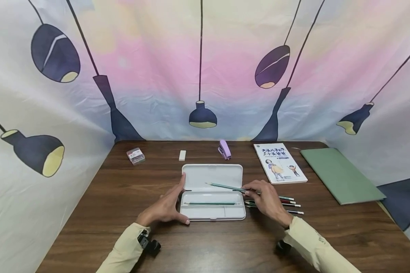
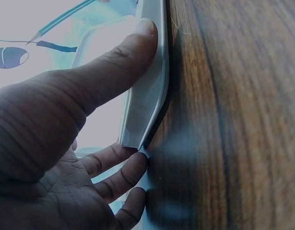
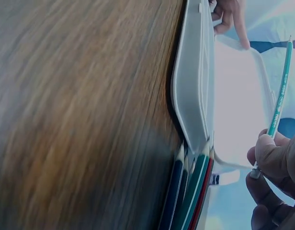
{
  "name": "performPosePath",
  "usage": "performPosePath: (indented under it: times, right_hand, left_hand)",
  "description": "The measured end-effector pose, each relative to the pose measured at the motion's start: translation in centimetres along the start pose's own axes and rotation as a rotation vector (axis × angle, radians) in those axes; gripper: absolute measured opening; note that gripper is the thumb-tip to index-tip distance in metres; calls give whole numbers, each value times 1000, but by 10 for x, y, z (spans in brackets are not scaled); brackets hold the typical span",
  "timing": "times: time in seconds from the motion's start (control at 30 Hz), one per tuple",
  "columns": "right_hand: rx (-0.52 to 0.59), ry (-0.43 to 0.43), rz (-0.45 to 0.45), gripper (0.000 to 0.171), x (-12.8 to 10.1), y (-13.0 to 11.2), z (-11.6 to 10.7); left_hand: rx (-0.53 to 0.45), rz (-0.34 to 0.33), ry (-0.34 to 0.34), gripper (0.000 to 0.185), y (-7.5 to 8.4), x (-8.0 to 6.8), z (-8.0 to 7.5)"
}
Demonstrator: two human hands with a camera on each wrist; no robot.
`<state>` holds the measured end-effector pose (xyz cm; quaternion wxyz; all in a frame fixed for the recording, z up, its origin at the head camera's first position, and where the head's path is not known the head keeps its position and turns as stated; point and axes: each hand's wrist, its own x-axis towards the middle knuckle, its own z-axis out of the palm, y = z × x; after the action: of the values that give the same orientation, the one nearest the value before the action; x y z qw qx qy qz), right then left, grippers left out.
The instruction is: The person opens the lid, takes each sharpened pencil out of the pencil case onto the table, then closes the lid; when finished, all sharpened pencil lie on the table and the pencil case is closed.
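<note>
Pencils: one held (image 1: 225,186), one cased (image 1: 212,203)

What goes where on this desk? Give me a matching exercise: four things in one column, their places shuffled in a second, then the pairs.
Things:
1. stapler
2. green folder
3. eraser
4. pencil

Places:
A. lying in the tray of the open pencil case
B. far right of the table
C. behind the case lid, right of the eraser
D. between the clear box and the stapler

Pairs: 1-C, 2-B, 3-D, 4-A
</note>
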<state>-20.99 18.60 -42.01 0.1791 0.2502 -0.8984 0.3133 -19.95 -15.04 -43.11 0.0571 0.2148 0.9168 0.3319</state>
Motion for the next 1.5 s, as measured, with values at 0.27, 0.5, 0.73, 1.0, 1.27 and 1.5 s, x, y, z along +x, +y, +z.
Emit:
performPosePath:
  times: [0.27,0.5,0.73,1.0,1.27,1.5]
  right_hand:
    - [-70,26,77,16,-14,17,-15]
    - [-117,-33,208,14,-35,35,-37]
    - [-127,-162,302,13,-49,40,-55]
    - [-203,-330,381,16,-53,39,-64]
    - [-342,-386,370,17,-55,44,-70]
    - [-343,-393,375,20,-57,45,-73]
  left_hand:
    - [-6,-6,6,139,-1,-2,2]
    - [-10,-20,1,139,1,-2,1]
    - [-8,-27,-1,139,-1,-2,1]
    - [-3,-39,-3,139,0,-3,0]
    - [-7,-30,1,139,0,-1,1]
    - [-21,-16,10,139,1,-1,1]
